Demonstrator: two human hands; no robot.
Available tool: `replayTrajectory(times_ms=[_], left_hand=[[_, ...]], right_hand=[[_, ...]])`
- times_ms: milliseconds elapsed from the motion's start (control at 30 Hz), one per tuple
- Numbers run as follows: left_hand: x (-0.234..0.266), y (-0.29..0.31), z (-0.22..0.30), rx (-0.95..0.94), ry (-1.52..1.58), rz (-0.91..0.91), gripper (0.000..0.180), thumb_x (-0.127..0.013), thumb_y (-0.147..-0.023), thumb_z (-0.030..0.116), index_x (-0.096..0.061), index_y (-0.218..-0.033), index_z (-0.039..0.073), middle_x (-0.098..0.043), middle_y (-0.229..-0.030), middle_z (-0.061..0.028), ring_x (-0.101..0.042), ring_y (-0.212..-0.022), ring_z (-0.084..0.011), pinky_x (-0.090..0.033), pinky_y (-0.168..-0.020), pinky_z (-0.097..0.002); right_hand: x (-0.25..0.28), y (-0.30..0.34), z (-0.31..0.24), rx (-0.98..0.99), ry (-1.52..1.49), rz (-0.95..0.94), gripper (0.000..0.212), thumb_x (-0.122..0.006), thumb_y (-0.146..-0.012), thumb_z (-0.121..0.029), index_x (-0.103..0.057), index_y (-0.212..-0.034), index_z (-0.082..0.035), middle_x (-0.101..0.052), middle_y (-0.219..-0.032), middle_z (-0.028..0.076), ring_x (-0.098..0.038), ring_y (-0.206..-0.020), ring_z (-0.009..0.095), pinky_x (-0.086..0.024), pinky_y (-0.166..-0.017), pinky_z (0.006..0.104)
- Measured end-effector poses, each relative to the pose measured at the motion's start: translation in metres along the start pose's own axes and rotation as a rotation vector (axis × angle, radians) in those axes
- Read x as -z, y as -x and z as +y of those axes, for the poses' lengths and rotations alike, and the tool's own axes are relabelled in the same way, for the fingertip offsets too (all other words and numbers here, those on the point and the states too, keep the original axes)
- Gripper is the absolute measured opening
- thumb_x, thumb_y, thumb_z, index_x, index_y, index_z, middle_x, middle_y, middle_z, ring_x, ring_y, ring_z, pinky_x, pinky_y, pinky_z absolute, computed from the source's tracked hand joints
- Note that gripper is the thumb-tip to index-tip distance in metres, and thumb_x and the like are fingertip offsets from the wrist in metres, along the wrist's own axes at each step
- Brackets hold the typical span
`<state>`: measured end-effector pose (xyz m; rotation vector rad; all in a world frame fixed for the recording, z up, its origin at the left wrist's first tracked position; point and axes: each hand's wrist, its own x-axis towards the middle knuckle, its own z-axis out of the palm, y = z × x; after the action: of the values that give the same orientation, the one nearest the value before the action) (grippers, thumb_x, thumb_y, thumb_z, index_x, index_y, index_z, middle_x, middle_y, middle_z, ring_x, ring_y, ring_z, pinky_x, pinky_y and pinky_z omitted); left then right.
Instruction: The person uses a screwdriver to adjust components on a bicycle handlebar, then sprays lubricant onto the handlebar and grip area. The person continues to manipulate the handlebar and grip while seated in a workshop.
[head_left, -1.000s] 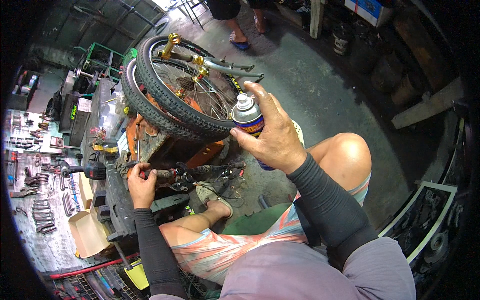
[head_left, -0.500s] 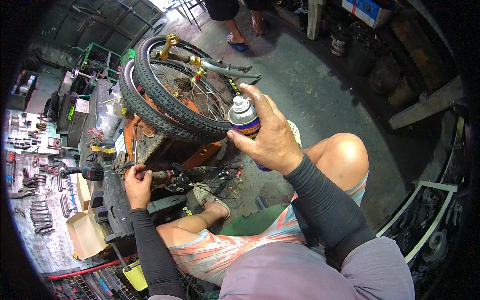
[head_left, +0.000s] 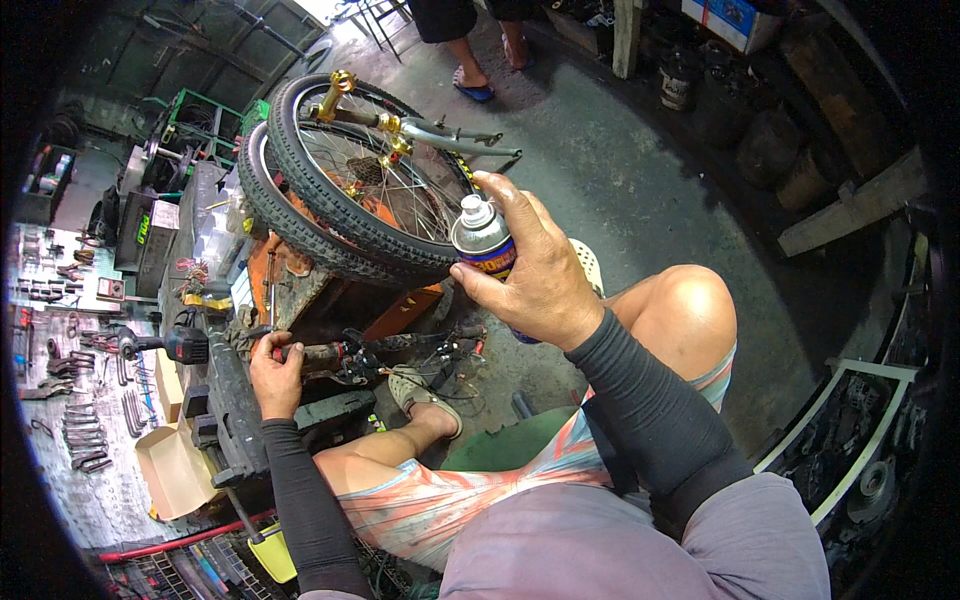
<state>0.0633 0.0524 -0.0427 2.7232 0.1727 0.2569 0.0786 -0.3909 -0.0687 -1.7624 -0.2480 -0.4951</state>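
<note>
My right hand point(head_left: 540, 270) is wrapped round a spray can point(head_left: 484, 236) with a silver top, a blue and orange label and a white nozzle. Its index finger is raised beside the nozzle. My left hand point(head_left: 276, 378) is closed at the near end of a dark bicycle handlebar point(head_left: 325, 357), pinching what looks like a screwdriver point(head_left: 270, 290), with a thin metal shaft and a black and red handle. Its fingers partly hide that handle and the bar's end. Brake levers and cables point(head_left: 435, 360) hang from the handlebar.
Two bicycle wheels point(head_left: 330, 215) and a grey and gold fork point(head_left: 430, 130) rest on an orange stand point(head_left: 400, 312). At the left, wrenches point(head_left: 84, 435), a power tool point(head_left: 180, 345) and an open carton point(head_left: 175, 470) lie on a bench. Another person's feet point(head_left: 474, 82) stand at the back.
The spray can and my right hand have shifted very slightly left. My left hand stays at the handlebar end.
</note>
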Motion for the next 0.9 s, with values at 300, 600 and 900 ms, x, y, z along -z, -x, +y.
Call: replayTrajectory(times_ms=[300,600,900], left_hand=[[0.0,-0.001,-0.011,-0.011,0.011,0.012,0.023,-0.077,-0.094,0.011,-0.076,-0.114,-0.001,-0.079,-0.104,-0.0145,-0.074,-0.099,-0.0267,-0.056,-0.095,-0.0383],[0.002,0.006,0.008,0.009,-0.033,0.003,0.023,-0.077,-0.093,0.011,-0.076,-0.112,-0.001,-0.079,-0.101,-0.0137,-0.074,-0.097,-0.0253,-0.056,-0.092,-0.0381],[0.001,0.01,0.007,0.036,0.048,-0.011,0.031,-0.07,-0.086,0.003,-0.077,-0.116,0.0,-0.075,-0.095,-0.0086,-0.068,-0.086,-0.0174,-0.057,-0.083,-0.0334]], right_hand=[[-0.002,0.0,-0.002,0.033,0.024,0.016,0.087,-0.089,-0.082,-0.013,-0.048,-0.159,-0.009,-0.064,-0.138,0.025,-0.069,-0.125,0.045,-0.057,-0.105,0.0481],[0.001,0.002,-0.003,-0.05,-0.013,-0.024,0.09,-0.091,-0.081,-0.014,-0.049,-0.159,-0.003,-0.065,-0.14,0.022,-0.068,-0.13,0.038,-0.053,-0.114,0.0434],[-0.006,0.002,-0.012,0.004,0.12,-0.067,0.097,-0.094,-0.079,-0.014,-0.048,-0.164,-0.009,-0.067,-0.148,0.023,-0.069,-0.134,0.039,-0.054,-0.114,0.0451]])
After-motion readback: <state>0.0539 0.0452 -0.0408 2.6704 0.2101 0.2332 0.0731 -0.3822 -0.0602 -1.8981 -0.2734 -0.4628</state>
